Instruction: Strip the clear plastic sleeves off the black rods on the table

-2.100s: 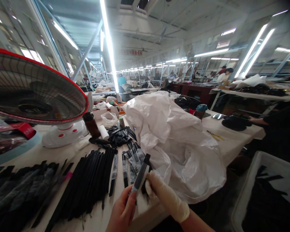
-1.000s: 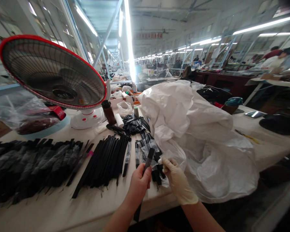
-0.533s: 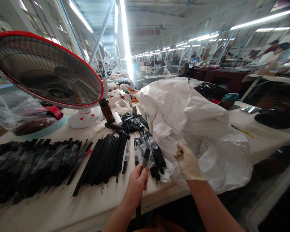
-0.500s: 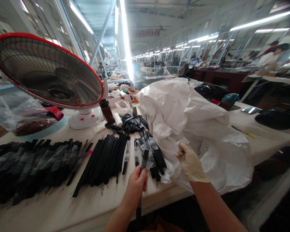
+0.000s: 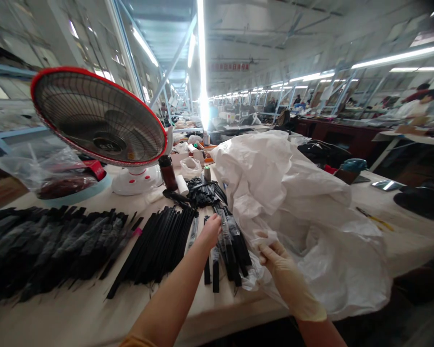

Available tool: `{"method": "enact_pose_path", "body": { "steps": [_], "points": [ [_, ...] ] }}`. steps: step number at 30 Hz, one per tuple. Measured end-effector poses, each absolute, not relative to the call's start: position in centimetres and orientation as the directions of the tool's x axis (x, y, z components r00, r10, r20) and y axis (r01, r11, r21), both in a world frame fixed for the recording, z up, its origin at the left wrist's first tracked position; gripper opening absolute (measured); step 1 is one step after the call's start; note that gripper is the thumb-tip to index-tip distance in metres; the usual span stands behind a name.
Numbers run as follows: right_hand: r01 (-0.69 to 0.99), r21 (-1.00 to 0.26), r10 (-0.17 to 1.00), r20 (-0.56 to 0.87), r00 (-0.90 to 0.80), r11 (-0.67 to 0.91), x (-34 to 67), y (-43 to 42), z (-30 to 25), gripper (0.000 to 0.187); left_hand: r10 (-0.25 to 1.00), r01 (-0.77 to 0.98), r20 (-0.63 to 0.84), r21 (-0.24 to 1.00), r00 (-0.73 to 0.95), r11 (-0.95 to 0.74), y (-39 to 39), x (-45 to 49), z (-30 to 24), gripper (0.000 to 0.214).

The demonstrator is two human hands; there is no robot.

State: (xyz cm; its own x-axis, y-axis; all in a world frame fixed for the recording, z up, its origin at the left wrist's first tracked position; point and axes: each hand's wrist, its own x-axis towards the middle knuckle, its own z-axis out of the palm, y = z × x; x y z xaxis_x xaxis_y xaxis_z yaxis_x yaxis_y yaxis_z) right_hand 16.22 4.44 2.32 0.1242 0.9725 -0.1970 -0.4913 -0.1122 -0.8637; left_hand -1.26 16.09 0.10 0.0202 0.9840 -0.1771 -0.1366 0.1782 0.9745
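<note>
My left hand [image 5: 211, 231] is bare and reaches over a small row of black strips with clear plastic round their middles. Its fingers are closed on a black strip [image 5: 216, 275], whose lower end shows beneath the hand; the fingertips are partly hidden. A pale glove covers my right hand [image 5: 277, 258], which pinches a small piece of thin translucent film [image 5: 264, 238] in front of the big white plastic sack [image 5: 311, 193]. Wrapped strips [image 5: 231, 255] lie between the two hands. Left of them is a row of bare black strips [image 5: 155, 246].
A red-rimmed fan [image 5: 104, 120] stands at the back left, above a large heap of wrapped black strips [image 5: 50, 250]. Behind my left hand are a tangle of black pieces [image 5: 204, 192] and a dark bottle [image 5: 168, 172]. Yellow-handled snips [image 5: 375, 219] lie at right.
My left hand has moved forward from the table edge to the row of wrapped strips, carrying its black strip. My right hand still pinches film, slightly lower. The view has shifted left.
</note>
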Motion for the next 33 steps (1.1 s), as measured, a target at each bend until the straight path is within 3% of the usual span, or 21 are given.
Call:
{"method": "enact_pose_path", "body": {
  "steps": [4, 7, 11, 15, 20, 27, 33],
  "points": [
    [-0.583, -0.796, 0.929, -0.323, 0.179, -0.164, 17.3, 4.4, 1.5, 0.033, 0.994, 0.358, -0.075, 0.928, -0.080, 0.099, 14.4, -5.8, -1.3, 0.029],
    [-0.639, -0.745, 0.930, -0.345, 0.125, -0.191, 16.5, 4.6, 0.5, 0.032, 0.994, 0.668, -0.058, 0.737, -0.090, 0.104, 11.9, -9.4, -2.2, 0.026],
    [-0.631, -0.732, 0.946, -0.323, -0.010, -0.257, 14.5, 4.8, 0.0, 0.030, 0.989, 0.877, -0.092, 0.460, -0.112, 0.142, 9.9, -9.6, -3.3, 0.025],
    [-0.621, -0.744, 0.948, -0.319, 0.004, -0.247, 14.8, 4.6, 0.3, 0.035, 0.984, 0.935, -0.071, 0.307, -0.164, 0.178, 10.4, -7.6, -4.1, 0.031],
    [-0.625, -0.756, 0.942, -0.321, 0.094, -0.196, 16.7, 3.7, 0.3, 0.030, 0.973, 0.943, -0.083, 0.242, -0.213, 0.228, 11.9, -8.0, -4.7, 0.035],
    [-0.651, -0.722, 0.930, -0.360, 0.068, -0.232, 14.9, 3.7, -0.1, 0.031, 0.977, 0.932, -0.144, 0.304, -0.158, 0.196, 11.6, -9.1, -5.4, 0.029],
    [-0.607, -0.747, 0.927, -0.372, 0.043, -0.272, 14.2, 3.9, -0.4, 0.032, 0.984, 0.910, -0.032, 0.377, -0.174, 0.173, 11.6, -7.3, -4.4, 0.041]
  ]
}}
